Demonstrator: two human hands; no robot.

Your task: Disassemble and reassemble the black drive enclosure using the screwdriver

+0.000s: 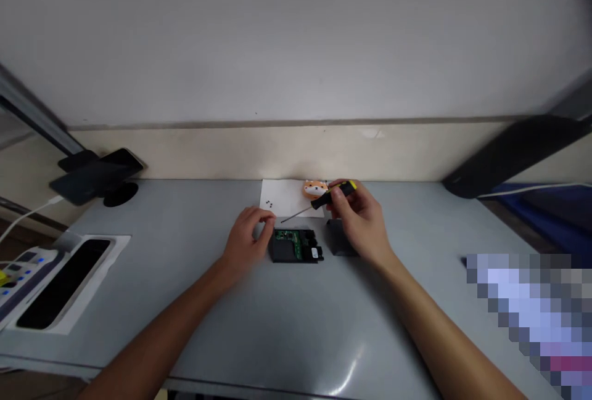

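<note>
The right hand (358,218) grips a screwdriver (333,195), its tip near the 11 o'clock corner of the open black device (287,252) lying on the table (259,338). The left hand (245,236), at 10 o'clock, has thumb and fingertips close together; I cannot tell whether they pinch anything. A slipping tip could scratch the green board (287,235); a brushing finger could scatter the 11 o'clock dark specks (269,204), probably screws, off their paper (289,196).
</note>
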